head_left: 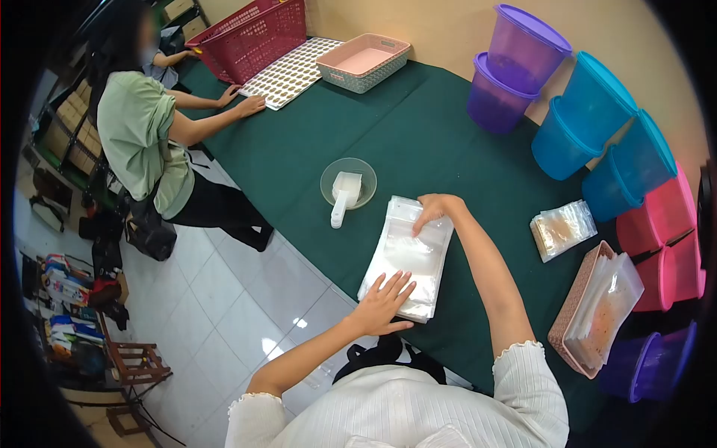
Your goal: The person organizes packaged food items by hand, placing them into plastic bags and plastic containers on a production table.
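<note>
A stack of clear plastic bags (403, 254) lies on the green tablecloth in front of me. My left hand (379, 305) rests on the near end of the stack, its fingers spread. At the far right corner, my right hand (435, 211) touches the bags, with its thumb on top and the other fingers bent at the edge; whether it grips a bag is not clear. Beyond the stack stands a round clear bowl (367, 169) with a white scoop (346, 196) in it, the handle over the rim.
Filled bags (564, 230) lie at the right, near a pink basket (562, 326) of bags. Purple (503, 93), blue (565, 138) and pink tubs line the wall. A co-worker (138, 134) touches a sticker sheet (287, 71) beside a red basket (254, 41) and a tray (364, 63).
</note>
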Action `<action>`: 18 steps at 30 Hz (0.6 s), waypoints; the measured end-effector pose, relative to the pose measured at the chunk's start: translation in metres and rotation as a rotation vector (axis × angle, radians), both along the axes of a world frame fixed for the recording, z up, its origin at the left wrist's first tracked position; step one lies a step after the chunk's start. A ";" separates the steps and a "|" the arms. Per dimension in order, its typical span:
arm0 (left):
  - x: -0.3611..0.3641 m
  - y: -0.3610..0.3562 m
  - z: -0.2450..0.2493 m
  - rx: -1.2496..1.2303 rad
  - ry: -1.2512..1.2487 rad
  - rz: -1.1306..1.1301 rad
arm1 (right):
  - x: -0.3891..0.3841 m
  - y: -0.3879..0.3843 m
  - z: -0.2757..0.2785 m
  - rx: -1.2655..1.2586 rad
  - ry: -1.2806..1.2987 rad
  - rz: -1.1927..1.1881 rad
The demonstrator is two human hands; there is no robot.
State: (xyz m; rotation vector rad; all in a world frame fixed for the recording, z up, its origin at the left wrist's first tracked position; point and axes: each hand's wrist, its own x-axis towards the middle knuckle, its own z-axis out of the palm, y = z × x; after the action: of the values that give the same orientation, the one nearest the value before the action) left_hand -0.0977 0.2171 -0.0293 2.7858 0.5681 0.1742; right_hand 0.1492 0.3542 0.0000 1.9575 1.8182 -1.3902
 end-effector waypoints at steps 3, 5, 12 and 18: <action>-0.008 0.005 0.015 -0.119 -0.005 -0.060 | 0.005 -0.032 -0.002 0.023 0.086 -0.033; -0.008 0.019 0.027 -0.643 0.110 -0.060 | 0.007 -0.059 0.002 0.182 0.096 -0.075; 0.055 0.063 0.013 -0.540 -0.349 0.365 | 0.036 -0.140 -0.009 0.345 0.160 -0.262; 0.113 0.034 -0.012 -1.244 -0.166 0.153 | 0.060 -0.223 0.011 0.552 0.302 -0.417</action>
State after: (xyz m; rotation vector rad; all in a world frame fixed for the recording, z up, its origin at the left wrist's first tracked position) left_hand 0.0157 0.2506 -0.0410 1.5124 0.5642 0.0434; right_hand 0.2095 0.1315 0.0111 2.6484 2.2031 -1.4683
